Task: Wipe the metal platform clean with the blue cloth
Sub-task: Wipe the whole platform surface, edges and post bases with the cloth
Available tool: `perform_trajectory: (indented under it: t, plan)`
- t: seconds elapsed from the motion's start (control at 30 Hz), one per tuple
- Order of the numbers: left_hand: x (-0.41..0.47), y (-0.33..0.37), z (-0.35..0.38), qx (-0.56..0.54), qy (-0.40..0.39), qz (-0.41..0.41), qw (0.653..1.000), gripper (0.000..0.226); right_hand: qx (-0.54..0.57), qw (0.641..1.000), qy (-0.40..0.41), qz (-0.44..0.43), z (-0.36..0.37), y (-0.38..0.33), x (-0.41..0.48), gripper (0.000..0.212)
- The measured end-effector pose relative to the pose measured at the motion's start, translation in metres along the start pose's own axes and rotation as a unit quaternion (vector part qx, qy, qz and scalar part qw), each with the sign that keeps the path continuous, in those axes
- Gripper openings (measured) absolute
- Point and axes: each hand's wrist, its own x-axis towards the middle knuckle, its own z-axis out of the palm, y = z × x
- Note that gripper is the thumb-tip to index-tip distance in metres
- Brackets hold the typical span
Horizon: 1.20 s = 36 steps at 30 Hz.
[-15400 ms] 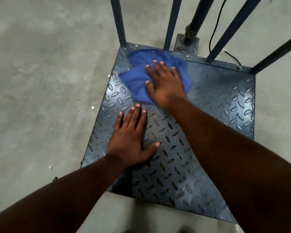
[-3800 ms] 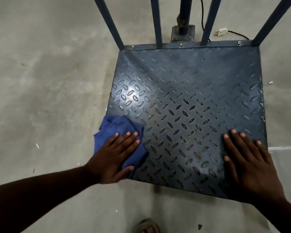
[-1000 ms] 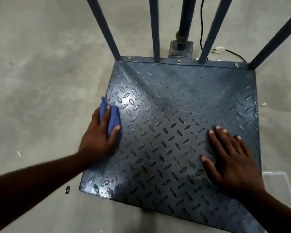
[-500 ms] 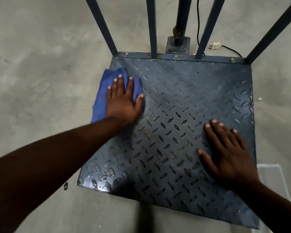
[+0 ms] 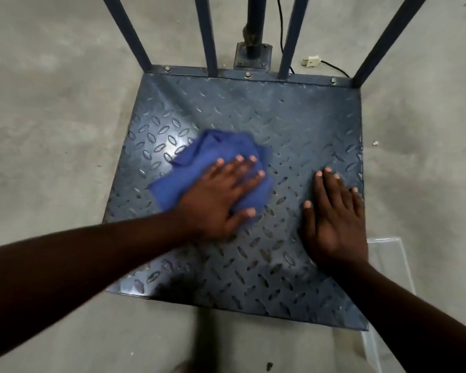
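Observation:
A square blue-grey metal platform [image 5: 293,122] with raised diamond tread lies on the concrete floor. The crumpled blue cloth [image 5: 215,154] sits near the platform's middle, left of centre. My left hand [image 5: 221,200] presses flat on the cloth, fingers spread and pointing up-right, covering its lower right part. My right hand [image 5: 334,219] rests flat on bare tread near the platform's right edge, fingers apart, holding nothing.
Four blue bars [image 5: 207,36] and a dark post on a bolted base [image 5: 253,55] rise along the far edge. A black cable with a white plug [image 5: 312,61] lies behind. A clear plastic sheet [image 5: 388,254] lies at the near right corner.
My left hand has slid the cloth from the far left corner down and right toward the platform's middle. My right hand stays flat at the right side.

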Motion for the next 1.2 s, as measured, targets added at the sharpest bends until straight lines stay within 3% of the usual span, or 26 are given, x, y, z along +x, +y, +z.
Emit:
perform_trajectory:
  t: [0.1,0.2,0.3,0.4,0.47,0.6,0.7,0.83,0.9,0.97,1.03,1.13,1.2]
  plan:
    - [0.026,-0.065,-0.016,0.004,0.036,-0.224,0.974,0.076,-0.017,1.0,-0.006,0.003,-0.001,-0.001,-0.001,0.065]
    - [0.069,-0.073,-0.025,0.008,0.069,-0.342,0.937,0.07,-0.026,1.0,-0.007,0.006,-0.002,-0.001,-0.001,0.065]
    - [0.116,-0.025,-0.028,0.007,0.062,-0.289,0.955,0.068,-0.035,0.999,-0.015,0.007,-0.003,0.0,-0.002,0.065]
    - [0.163,0.044,-0.021,-0.005,0.026,-0.098,0.995,0.067,-0.036,0.999,-0.01,0.009,-0.005,0.0,-0.001,0.063]
    - [0.189,0.074,-0.017,-0.006,0.002,-0.011,1.0,0.064,-0.035,0.999,-0.009,0.008,-0.005,-0.002,0.0,0.062]
    - [0.206,0.07,-0.012,0.021,0.003,0.044,0.999,0.066,-0.03,1.0,0.004,0.005,-0.005,-0.001,0.003,0.06]
    - [0.176,0.035,-0.012,0.014,0.029,0.004,0.999,0.069,-0.028,1.0,-0.004,0.01,-0.005,0.002,0.002,0.062]
    - [0.11,-0.016,-0.016,0.022,0.045,-0.183,0.982,0.073,-0.023,1.0,-0.009,0.012,-0.005,0.002,0.001,0.064]
    - [0.083,-0.007,-0.015,0.033,0.046,-0.216,0.975,0.077,-0.025,1.0,-0.014,0.011,-0.006,0.003,0.001,0.065]
    - [0.053,0.027,-0.006,0.034,0.027,-0.158,0.986,0.079,-0.025,0.999,-0.017,0.01,-0.007,0.003,0.001,0.065]
    - [0.009,0.069,0.007,0.04,-0.027,-0.012,0.999,0.079,-0.017,1.0,-0.01,0.013,-0.007,0.002,0.002,0.064]
    - [-0.052,0.092,0.021,0.065,-0.088,0.217,0.97,0.074,-0.008,1.0,0.006,0.013,-0.006,0.001,0.004,0.062]
    - [-0.066,0.068,0.019,0.076,-0.081,0.266,0.957,0.072,-0.009,1.0,0.001,0.009,-0.007,0.002,0.005,0.061]
